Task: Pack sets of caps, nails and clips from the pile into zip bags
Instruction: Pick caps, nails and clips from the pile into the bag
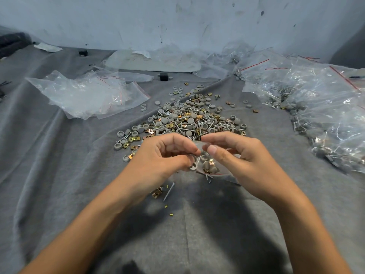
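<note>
My left hand (164, 155) and right hand (237, 157) both pinch the top of a small zip bag (208, 166) at frame centre, with caps and clips inside. The pile (187, 119) lies just above them. Empty bags (88, 95) sit upper left, filled bags (320, 119) at right.

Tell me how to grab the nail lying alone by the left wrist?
Pinch the nail mid-shank from above, fingertips across its length. It lies flat and slanted on the cloth, and a brass clip crowds its left side.
</note>
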Demonstrator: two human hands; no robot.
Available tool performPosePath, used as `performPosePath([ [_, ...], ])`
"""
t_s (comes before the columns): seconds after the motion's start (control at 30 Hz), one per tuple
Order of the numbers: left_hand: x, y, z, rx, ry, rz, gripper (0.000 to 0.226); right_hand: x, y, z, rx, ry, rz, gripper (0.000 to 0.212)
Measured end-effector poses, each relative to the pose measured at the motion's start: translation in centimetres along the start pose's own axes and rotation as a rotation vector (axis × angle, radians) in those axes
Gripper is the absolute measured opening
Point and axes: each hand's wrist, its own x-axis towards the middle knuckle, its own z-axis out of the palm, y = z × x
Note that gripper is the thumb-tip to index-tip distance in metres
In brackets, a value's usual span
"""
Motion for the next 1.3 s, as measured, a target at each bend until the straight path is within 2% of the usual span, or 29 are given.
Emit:
performPosePath([
  [0.17,0.1,-0.4,0.3,0.051,0.054,0.071,0.024,0.1,0.2,0.3,0.013,-0.006,-0.010,0.022],
  [0.27,0.0,-0.9,0.7,0.204,0.126,0.149,0.018,0.1,0.2,0.4,0.023,-0.007,-0.019,0.021],
  [0.37,-0.2,-1.3,1.5,0.309,0.151,0.205,0.021,0.2,0.2,0.4,0.012,-0.011,-0.035,0.020],
  [0.73,-0.2,-1.6,1.0,0.337,0.112,0.273,0.015,0.2,0.0,0.3,-0.005,0.015,-0.022,0.022],
  [0.83,0.2,-0.9,-0.6,0.374,0.172,0.259,0.013,0.1,0.0,0.3,0.012,0.054,0.004,0.021],
  [0.9,0.5,-0.4,-2.4,0.449,0.243,0.218,0.016,0.1,0.0,0.2,0.008,0.094,0.009,0.021],
  [0.97,0.4,0.0,-4.0,0.680,0.265,0.188,0.014,0.1,0.1,0.2,0.007,0.134,0.009,0.020],
  [1.07,-0.5,0.3,-5.0,1.075,0.136,0.156,0.009,0.3,0.2,0.3,0.004,0.163,0.011,0.019],
  [1.17,-1.2,0.2,-5.2,1.188,-0.044,0.070,0.002,0.3,0.3,0.2,0.009,0.174,0.005,0.018],
  [1.23,-1.3,-0.2,-5.1,1.233,-0.081,0.068,0.002,0.3,0.2,0.2,0.039,0.181,-0.001,0.017],
  [1.3,-1.1,-0.9,-4.7,1.272,-0.075,0.104,0.012,0.3,0.2,0.2,0.064,0.187,-0.005,0.019],
])
